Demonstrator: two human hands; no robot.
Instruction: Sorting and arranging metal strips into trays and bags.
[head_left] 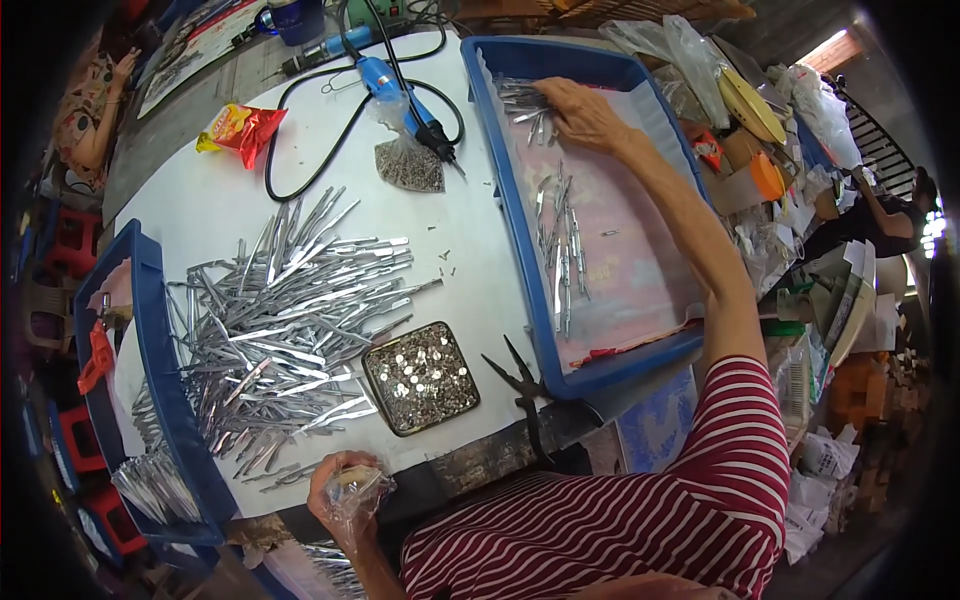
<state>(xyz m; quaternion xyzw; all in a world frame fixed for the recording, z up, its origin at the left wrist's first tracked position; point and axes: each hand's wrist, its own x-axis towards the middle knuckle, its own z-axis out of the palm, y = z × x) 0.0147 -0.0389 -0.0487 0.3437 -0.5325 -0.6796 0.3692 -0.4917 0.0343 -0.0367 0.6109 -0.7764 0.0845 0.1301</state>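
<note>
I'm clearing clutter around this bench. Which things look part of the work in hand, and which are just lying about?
Likely part of the work:
right hand, at metal strips in the blue tray
left hand, holding clear plastic
strip pile
small metal pieces

Likely just lying about:
red packet
blue mug

Red stools (72,425) left; dark railing (885,140) right; bright light patch (828,48) upper right.
</note>
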